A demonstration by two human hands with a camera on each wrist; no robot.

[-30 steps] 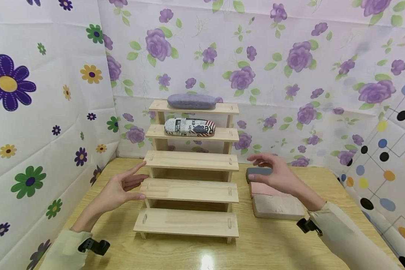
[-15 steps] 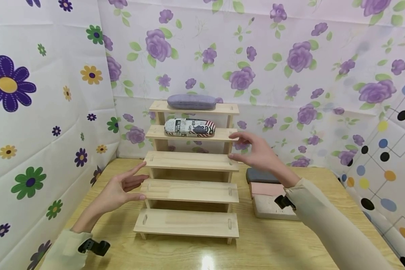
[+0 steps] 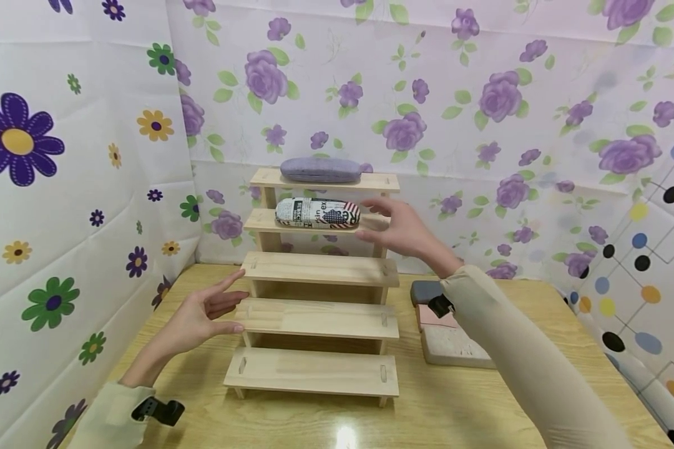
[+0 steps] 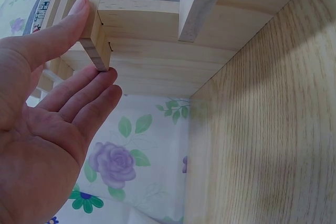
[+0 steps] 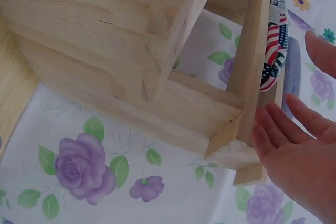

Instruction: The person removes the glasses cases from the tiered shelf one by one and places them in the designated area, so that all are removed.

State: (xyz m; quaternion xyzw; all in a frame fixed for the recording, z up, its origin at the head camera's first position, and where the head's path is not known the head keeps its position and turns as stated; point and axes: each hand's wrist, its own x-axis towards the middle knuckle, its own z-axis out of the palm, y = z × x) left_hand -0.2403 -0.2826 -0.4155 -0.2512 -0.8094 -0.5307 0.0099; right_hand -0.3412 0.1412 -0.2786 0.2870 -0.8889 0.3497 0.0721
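A stepped wooden display shelf (image 3: 311, 374) stands mid-table with several tiers. An eyeglass case with newspaper and flag print (image 3: 317, 213) lies on the second tier from the top. On the top tier rests a lavender-grey eyeglass case (image 3: 321, 170). My left hand (image 3: 193, 318) holds its fingers fairly straight against the shelf's left ends; in the left wrist view the thumb and fingertips touch a board's end (image 4: 97, 51). My right hand (image 3: 399, 227) is at the printed case's right end, thumb and fingers spread; the right wrist view shows a gap between them and the case (image 5: 274, 45).
Right of the shelf, a dark grey case (image 3: 425, 291), a pink case (image 3: 435, 316) and a whitish case (image 3: 455, 347) lie side by side on the wooden table (image 3: 483, 405). Flower-printed cloth (image 3: 337, 75) hangs behind, with patterned cloths at both sides.
My right hand has moved left and up, from above the cases on the table to the printed case's right end. The left hand has stayed at the shelf's left side.
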